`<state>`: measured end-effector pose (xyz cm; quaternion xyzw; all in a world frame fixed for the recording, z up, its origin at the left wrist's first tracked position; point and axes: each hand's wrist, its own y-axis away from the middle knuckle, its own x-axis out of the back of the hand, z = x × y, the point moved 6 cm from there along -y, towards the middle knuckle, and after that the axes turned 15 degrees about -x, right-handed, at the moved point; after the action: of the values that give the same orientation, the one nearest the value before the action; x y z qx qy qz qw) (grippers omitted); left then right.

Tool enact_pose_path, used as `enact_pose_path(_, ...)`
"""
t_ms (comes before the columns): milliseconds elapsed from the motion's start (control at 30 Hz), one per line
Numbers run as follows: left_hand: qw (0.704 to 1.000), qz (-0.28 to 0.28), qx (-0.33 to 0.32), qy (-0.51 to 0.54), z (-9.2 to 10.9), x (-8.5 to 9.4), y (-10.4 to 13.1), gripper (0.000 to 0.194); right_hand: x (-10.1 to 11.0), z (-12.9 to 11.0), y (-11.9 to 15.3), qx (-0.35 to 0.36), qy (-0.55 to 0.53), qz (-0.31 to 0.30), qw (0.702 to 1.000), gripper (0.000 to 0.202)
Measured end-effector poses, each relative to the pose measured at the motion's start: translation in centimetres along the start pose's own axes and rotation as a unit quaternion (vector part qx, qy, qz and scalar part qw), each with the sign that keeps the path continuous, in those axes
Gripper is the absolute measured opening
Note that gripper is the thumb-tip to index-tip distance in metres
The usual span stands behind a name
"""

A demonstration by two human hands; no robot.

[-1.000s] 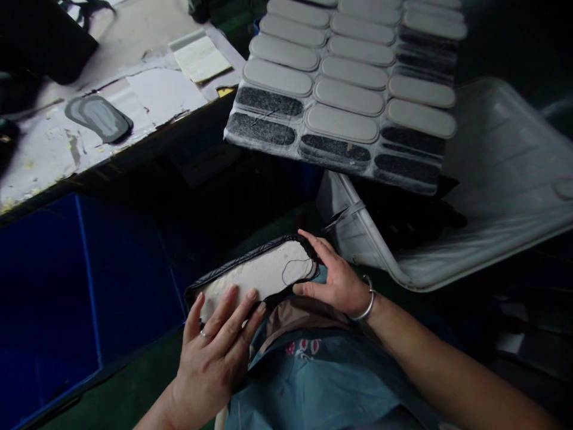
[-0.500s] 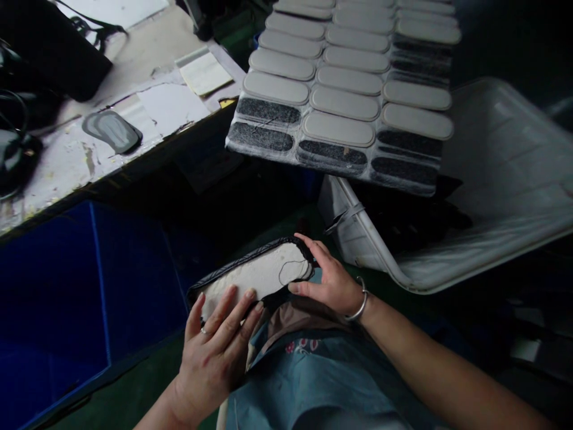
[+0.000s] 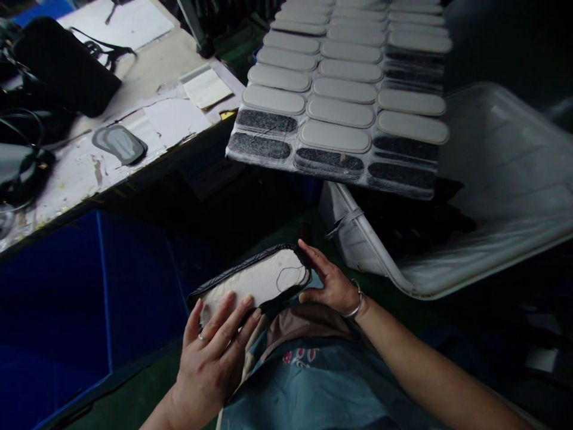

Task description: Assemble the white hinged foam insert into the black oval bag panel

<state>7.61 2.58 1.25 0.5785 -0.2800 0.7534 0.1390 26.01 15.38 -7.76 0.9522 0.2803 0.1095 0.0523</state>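
A long, round-ended shoe-sole-like piece (image 3: pixel 250 286) with a whitish face and black patterned fabric edging lies slanted before my body. A dark thread curls loose near its right end. My left hand (image 3: pixel 212 352), with a ring on one finger, grips its near left part; several fingers lie spread over the white face and the thumb is hidden beneath. Around the right end is my right hand (image 3: pixel 329 280), its fingers stretched along the far corner and its thumb spread at the near side. A silver bangle circles that wrist.
Ahead, a board (image 3: pixel 331 176) carries rows of whitish oval pads and bare dark oval spots. A white plastic bin (image 3: pixel 421 289) holding dark pieces stands at right. At left are a worn worktable (image 3: pixel 80 179), a grey sole-shaped piece (image 3: pixel 120 144) and a blue box (image 3: pixel 49 298).
My right thumb has drawn slightly off the black edge, and the view has shifted a little. My left hand keeps its place on the piece.
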Motion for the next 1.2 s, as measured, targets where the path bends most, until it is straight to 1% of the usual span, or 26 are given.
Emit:
enact_pose_path(100, 1.0, 0.002, 0.0, 0.003, 0.0, 0.1, -0.1, 0.048, 0.3, 0.6, 0.0, 0.031, 0.0, 0.019, 0.999, 0.094)
enact_pose_path(200, 1.0, 0.01, 0.005, 0.008, 0.0, 0.3, -0.2, 0.047, 0.6, -0.1, -0.3, 0.059, 0.034, 0.032, 0.997, 0.095)
enact_pose_path(300, 1.0, 0.014, 0.003, 0.011, 0.0, 0.3, -0.3, 0.046, 0.9, -1.0, -0.5, 0.069, 0.047, 0.037, 0.996, 0.091)
enact_pose_path(500, 1.0, 0.015, -0.007, 0.016, 0.3, 0.6, -0.8, 0.044, 1.5, -2.3, -0.7, 0.055, 0.056, 0.039, 0.996, 0.089)
enact_pose_path(667, 1.0, 0.016, -0.015, 0.007, 0.5, 0.7, -1.1, 0.042, 1.9, -3.3, -1.0, 0.033, 0.068, 0.026, 0.997, 0.086)
enact_pose_path(800, 1.0, 0.011, -0.022, -0.011, 0.5, 0.9, -1.7, 0.042, 2.0, -3.1, -0.7, 0.017, 0.064, 0.029, 0.997, 0.085)
enact_pose_path(867, 1.0, -0.006, -0.024, -0.019, 0.6, 0.9, -1.8, 0.041, 1.8, -2.6, -0.3, 0.008, 0.071, 0.036, 0.997, 0.082)
enact_pose_path(933, 0.999, -0.02, -0.02, -0.024, 0.6, 0.8, -1.5, 0.042, 1.6, -2.3, 0.3, 0.012, 0.098, 0.041, 0.994, 0.083)
enact_pose_path(1000, 0.999, -0.029, -0.008, -0.032, 0.7, 0.5, -0.9, 0.044, 1.5, -2.5, 1.1, 0.035, 0.149, 0.062, 0.986, 0.089)
enact_pose_path(1033, 0.999, -0.029, 0.004, -0.041, 0.7, 0.4, -0.5, 0.045, 1.6, -3.0, 1.7, 0.058, 0.182, 0.086, 0.978, 0.09)
enact_pose_path(1100, 0.997, -0.015, 0.04, -0.071, 0.5, 0.5, 0.4, 0.048, 1.4, -4.6, 3.1, 0.12, 0.253, 0.136, 0.95, 0.084)
enact_pose_path(1133, 0.994, -0.005, 0.058, -0.087, 0.4, 0.6, 0.8, 0.05, 0.9, -5.6, 3.8, 0.154, 0.286, 0.142, 0.935, 0.078)
enact_pose_path(1200, 0.99, 0.011, 0.08, -0.112, 0.3, 0.9, 1.3, 0.053, -0.8, -7.3, 5.1, 0.216, 0.339, 0.108, 0.909, 0.068)
